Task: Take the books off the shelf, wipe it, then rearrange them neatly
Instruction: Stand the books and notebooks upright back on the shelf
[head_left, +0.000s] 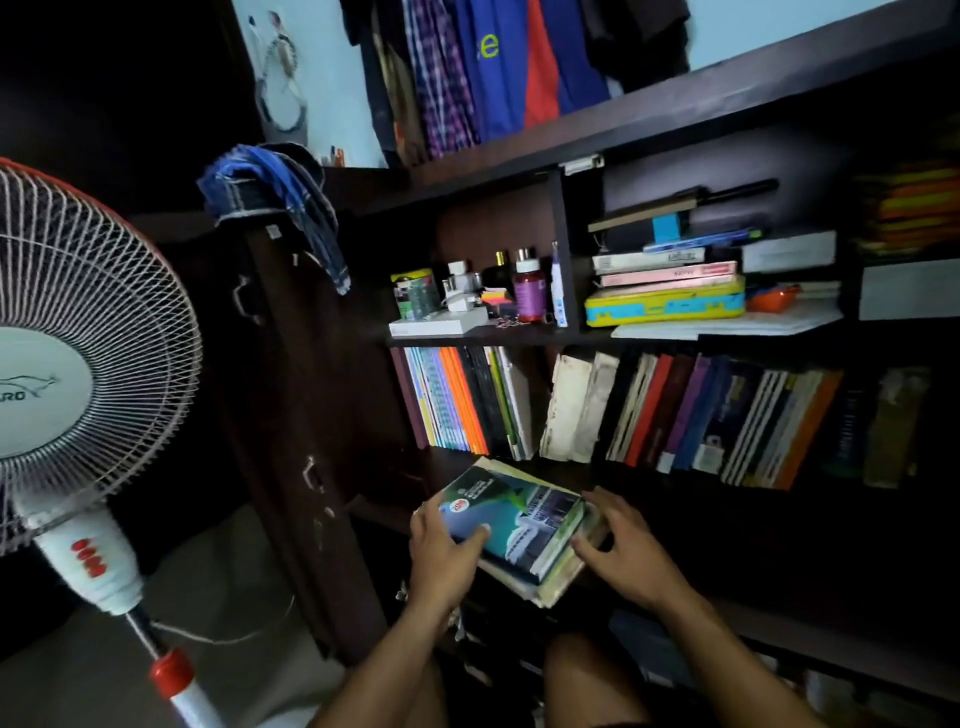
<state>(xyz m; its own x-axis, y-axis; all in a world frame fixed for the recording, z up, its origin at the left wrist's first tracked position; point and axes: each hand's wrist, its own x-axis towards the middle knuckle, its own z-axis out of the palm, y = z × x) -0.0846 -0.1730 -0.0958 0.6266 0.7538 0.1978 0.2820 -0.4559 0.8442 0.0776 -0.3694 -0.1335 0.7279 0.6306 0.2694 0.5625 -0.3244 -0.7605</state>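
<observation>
Far left there's a pedestal fan (78, 358), then a blue cloth (270, 187) draped over the dark cabinet (306, 441). My left hand (447, 551) grips the near-left edge of a small stack of books (519, 525) sitting flat at the front of the lower shelf (779, 623), thumb on the top cover. My right hand (623, 551) curls round the stack's right side. Upright books (675, 415) line the shelf above.

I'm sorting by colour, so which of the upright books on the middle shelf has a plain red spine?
The red-spined book in the right-hand group, leaning just right of the two worn white books. The orange books stand in the left-hand group.
</observation>
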